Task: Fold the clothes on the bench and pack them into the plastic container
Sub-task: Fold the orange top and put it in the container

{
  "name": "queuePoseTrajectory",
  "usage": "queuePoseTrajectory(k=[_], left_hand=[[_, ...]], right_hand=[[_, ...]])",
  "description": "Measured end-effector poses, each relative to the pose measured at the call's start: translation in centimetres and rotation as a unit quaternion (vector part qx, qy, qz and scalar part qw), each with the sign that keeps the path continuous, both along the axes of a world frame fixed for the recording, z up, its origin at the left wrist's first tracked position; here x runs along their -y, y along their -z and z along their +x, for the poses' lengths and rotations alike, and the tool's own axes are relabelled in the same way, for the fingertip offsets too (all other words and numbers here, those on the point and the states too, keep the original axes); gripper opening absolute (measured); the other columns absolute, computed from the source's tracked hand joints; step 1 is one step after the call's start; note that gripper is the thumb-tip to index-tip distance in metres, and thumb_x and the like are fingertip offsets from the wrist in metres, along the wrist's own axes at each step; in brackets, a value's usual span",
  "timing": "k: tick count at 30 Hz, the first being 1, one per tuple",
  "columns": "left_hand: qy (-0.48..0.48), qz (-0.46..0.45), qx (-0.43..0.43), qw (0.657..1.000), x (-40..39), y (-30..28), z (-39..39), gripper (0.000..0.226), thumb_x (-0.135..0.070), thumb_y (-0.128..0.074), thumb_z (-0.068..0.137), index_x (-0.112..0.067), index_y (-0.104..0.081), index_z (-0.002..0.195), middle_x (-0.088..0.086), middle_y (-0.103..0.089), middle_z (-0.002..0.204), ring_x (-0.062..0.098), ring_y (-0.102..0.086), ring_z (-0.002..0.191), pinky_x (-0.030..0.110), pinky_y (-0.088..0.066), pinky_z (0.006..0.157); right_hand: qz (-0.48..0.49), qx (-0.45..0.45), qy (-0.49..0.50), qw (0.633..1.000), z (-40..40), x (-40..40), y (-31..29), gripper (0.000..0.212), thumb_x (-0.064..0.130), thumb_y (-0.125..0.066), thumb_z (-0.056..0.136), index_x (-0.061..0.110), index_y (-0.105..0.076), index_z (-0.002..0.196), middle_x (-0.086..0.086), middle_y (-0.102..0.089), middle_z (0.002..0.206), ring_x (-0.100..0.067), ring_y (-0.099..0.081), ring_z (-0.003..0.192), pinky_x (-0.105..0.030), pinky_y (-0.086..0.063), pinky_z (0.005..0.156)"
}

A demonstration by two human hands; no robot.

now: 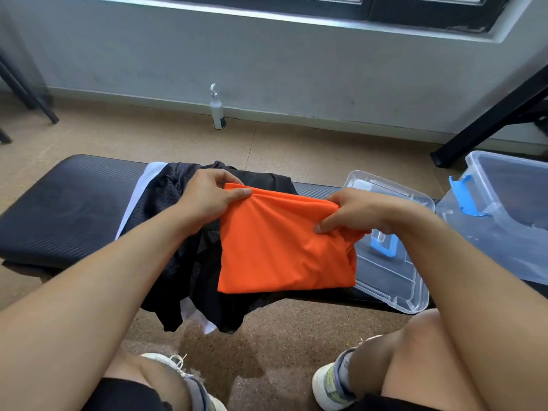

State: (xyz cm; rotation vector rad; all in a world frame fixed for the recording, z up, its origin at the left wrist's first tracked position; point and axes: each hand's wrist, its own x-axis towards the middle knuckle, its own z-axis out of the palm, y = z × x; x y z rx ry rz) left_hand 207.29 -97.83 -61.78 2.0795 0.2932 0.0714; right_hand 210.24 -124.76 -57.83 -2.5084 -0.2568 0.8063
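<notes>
Left hand: the left hand (207, 194) pinches the upper left corner of the orange garment (281, 244), thumb on top of the cloth.
Right hand: the right hand (353, 212) grips the upper right corner of the same garment, fingers curled around bunched fabric.
Orange garment: folded into a rough rectangle, held over the bench (68, 209), its lower edge lying on the black mesh clothes (184, 250).
Black mesh clothes: a loose heap with white panels, draped across the bench and hanging off its near edge.
Lid: a clear lid (394, 274) with a blue handle rests on the bench, just right of the orange garment.
Plastic container: the clear plastic container (504, 215) with a blue latch stands open at the far right, beside the lid.
Surface: black, ribbed padded bench top.
Room: speckled tan floor (281, 345), grey wall under a dark-framed window, a white pump bottle (217, 109) standing on the floor against the wall, black frame legs at both sides.
</notes>
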Motion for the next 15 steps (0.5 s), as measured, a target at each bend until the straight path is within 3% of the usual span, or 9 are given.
queuePoseTrajectory(k=[1,5,7,10,12,15], left_hand=[[-0.008,0.001,0.007,1.0,0.0,0.0,0.1,0.019,-0.032,-0.083,0.081,-0.02,-0.075,0.093,-0.001,-0.072,0.09,0.011,-0.067,0.084,0.02,-0.048,0.063],[-0.046,-0.021,0.039,0.998,-0.1,0.0,0.5,0.028,-0.029,-0.082,0.082,-0.02,-0.071,0.106,-0.004,-0.069,0.088,0.005,-0.065,0.081,0.012,-0.046,0.06],[-0.063,-0.049,0.068,0.994,-0.1,0.0,0.7,0.027,-0.024,-0.083,0.082,-0.02,-0.071,0.106,-0.004,-0.072,0.083,0.007,-0.068,0.08,0.011,-0.05,0.063],[-0.084,-0.05,0.119,0.988,-0.2,-0.5,0.9,0.027,-0.024,-0.085,0.08,-0.021,-0.072,0.103,-0.001,-0.074,0.087,0.008,-0.07,0.083,0.022,-0.057,0.078],[-0.09,-0.045,0.147,0.984,-0.4,-0.8,1.2,0.031,-0.027,-0.085,0.079,-0.021,-0.071,0.106,-0.002,-0.073,0.093,0.008,-0.07,0.087,0.026,-0.059,0.082],[-0.082,-0.017,0.166,0.983,0.3,-1.5,0.9,0.042,-0.032,-0.087,0.076,-0.021,-0.067,0.112,-0.006,-0.071,0.106,0.007,-0.069,0.092,0.03,-0.059,0.085]], right_hand=[[0.021,-0.006,0.019,1.0,0.0,0.0,0.1,0.024,0.031,-0.079,0.082,0.018,-0.069,0.099,-0.005,-0.069,0.084,-0.019,-0.061,0.065,-0.027,-0.043,0.047],[0.139,-0.085,0.096,0.982,0.0,-0.1,0.3,0.016,0.017,-0.071,0.092,0.013,-0.066,0.106,-0.01,-0.068,0.089,-0.019,-0.062,0.068,-0.031,-0.056,0.06],[0.177,-0.138,0.101,0.969,-0.3,-0.2,0.0,0.019,0.014,-0.068,0.094,0.01,-0.066,0.112,-0.011,-0.068,0.089,-0.015,-0.062,0.063,-0.027,-0.057,0.057],[0.23,-0.201,0.104,0.946,-0.7,0.0,-0.4,0.022,0.011,-0.065,0.096,0.003,-0.064,0.116,-0.006,-0.065,0.075,-0.01,-0.059,0.051,-0.021,-0.053,0.046],[0.233,-0.217,0.105,0.942,-0.7,0.1,-0.3,0.023,0.013,-0.067,0.094,0.0,-0.065,0.113,-0.008,-0.065,0.074,-0.012,-0.061,0.053,-0.025,-0.057,0.05],[0.146,-0.177,0.098,0.968,-0.7,0.2,0.5,0.025,0.016,-0.069,0.094,0.001,-0.066,0.113,-0.016,-0.07,0.09,-0.02,-0.068,0.064,-0.035,-0.063,0.061]])
